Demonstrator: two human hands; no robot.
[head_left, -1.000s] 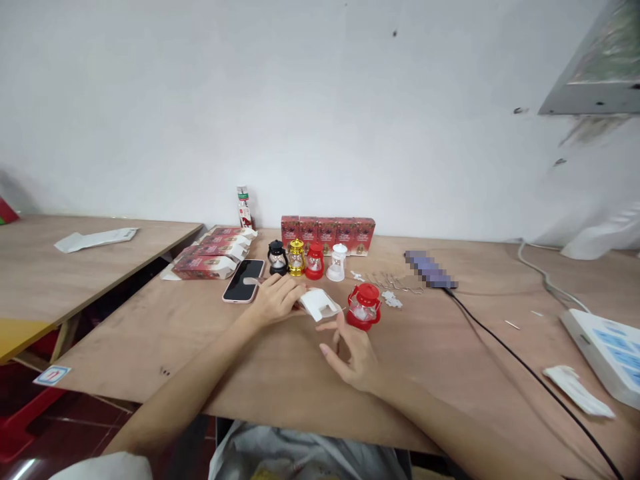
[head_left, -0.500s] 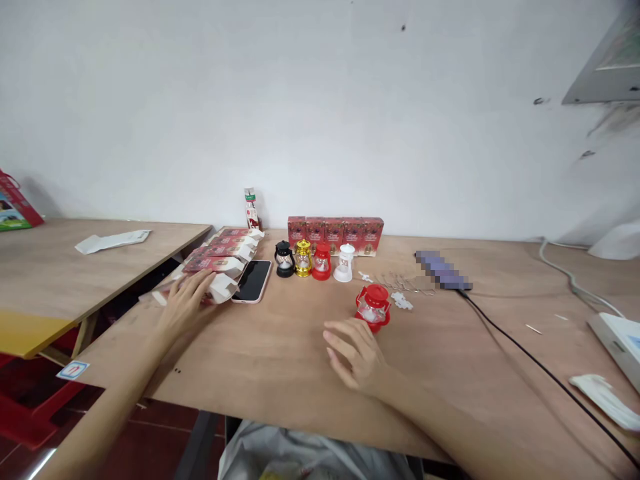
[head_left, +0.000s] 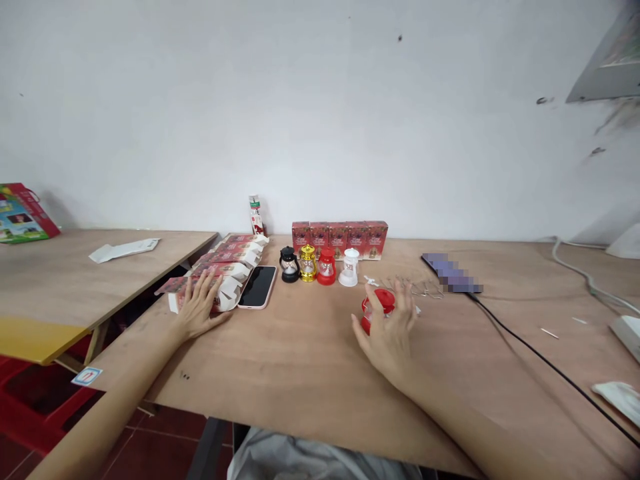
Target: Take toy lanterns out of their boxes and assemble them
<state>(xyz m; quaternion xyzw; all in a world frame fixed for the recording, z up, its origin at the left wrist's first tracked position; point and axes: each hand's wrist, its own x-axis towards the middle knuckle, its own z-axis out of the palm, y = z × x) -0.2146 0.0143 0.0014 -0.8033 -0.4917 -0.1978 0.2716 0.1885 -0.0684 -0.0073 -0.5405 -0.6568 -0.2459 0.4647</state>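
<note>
seems a small workshop: bare, pitted wall [head_left: 320, 120], plain wooden counter [head_left: 300, 373], lined-up lanterns [head_left: 327, 268] near several printed boxes [head_left: 339, 239].

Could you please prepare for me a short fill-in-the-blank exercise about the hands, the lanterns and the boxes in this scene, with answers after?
1. The right hand is spread by a ____ lantern.
2. The left hand is over boxes lying to the ____ of the phone.
3. In the row, the lantern between the black lantern and the red one is ____.
4. Behind that row, ____ boxes stand upright.

Missing words: red; left; gold; five.
</note>
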